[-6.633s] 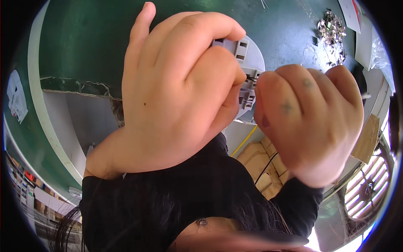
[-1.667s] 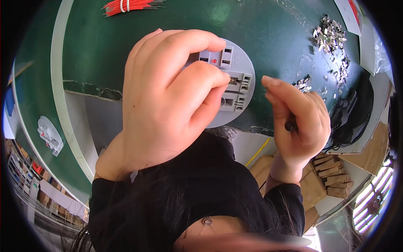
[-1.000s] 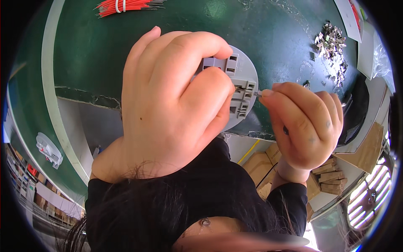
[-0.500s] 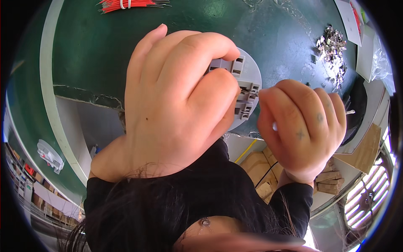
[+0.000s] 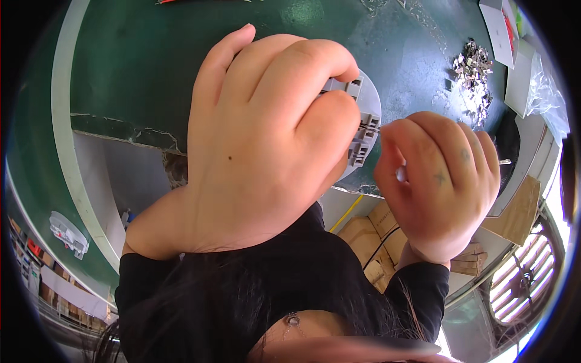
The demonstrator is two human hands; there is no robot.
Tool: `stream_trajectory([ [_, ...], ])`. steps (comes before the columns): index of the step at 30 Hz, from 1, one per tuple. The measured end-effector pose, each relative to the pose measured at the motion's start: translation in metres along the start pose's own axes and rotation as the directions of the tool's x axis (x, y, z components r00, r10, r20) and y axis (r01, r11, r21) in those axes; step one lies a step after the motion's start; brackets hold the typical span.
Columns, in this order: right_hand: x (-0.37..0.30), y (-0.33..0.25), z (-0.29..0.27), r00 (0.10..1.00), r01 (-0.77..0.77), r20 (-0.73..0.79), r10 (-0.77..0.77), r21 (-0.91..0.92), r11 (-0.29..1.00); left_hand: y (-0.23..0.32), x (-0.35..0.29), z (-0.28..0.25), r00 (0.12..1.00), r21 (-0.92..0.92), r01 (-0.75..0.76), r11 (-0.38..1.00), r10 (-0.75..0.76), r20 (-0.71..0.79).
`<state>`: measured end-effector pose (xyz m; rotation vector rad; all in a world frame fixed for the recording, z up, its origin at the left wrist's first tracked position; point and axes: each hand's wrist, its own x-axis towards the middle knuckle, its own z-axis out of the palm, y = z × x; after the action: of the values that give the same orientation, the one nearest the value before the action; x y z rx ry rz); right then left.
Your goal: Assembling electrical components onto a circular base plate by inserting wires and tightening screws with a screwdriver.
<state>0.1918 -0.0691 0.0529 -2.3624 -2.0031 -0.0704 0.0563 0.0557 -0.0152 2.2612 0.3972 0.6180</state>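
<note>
Round grey base (image 5: 369, 98) partly under curled left hand (image 5: 266, 145), beside curled right hand (image 5: 442, 181), any hold unclear

Scene is viewed from wearer's head via L fisheye cam, aimed down. L hand (image 5: 269, 142) & R hand (image 5: 442, 184) are shown v. close, w/ green bench (image 5: 139, 66) beyond.
</note>
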Motion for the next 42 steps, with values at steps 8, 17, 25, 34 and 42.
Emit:
stream_trajectory([
  [8,-0.002,0.008,-0.001,0.995,0.087,-0.042,-0.086,0.023,0.996,0.0,0.0,-0.002,1.0,0.003,-0.004,1.0,0.004,-0.001],
  [17,0.001,0.01,-0.003,0.995,0.102,-0.018,-0.102,0.006,0.995,0.002,0.002,-0.002,1.0,0.014,-0.006,1.0,0.005,0.01],
  [25,0.017,-0.012,-0.01,0.983,0.07,0.176,-0.047,-0.128,0.989,0.0,0.002,-0.004,1.0,0.013,0.003,1.0,-0.003,0.029],
  [34,-0.018,-0.035,-0.012,0.965,-0.175,0.186,0.185,-0.069,0.982,0.0,0.005,-0.007,0.992,-0.001,-0.087,0.996,0.087,0.092],
  [42,-0.079,0.063,-0.009,0.822,-0.535,-0.058,0.566,0.263,0.803,0.006,-0.006,-0.013,0.99,-0.127,0.02,0.992,-0.002,0.138],
])
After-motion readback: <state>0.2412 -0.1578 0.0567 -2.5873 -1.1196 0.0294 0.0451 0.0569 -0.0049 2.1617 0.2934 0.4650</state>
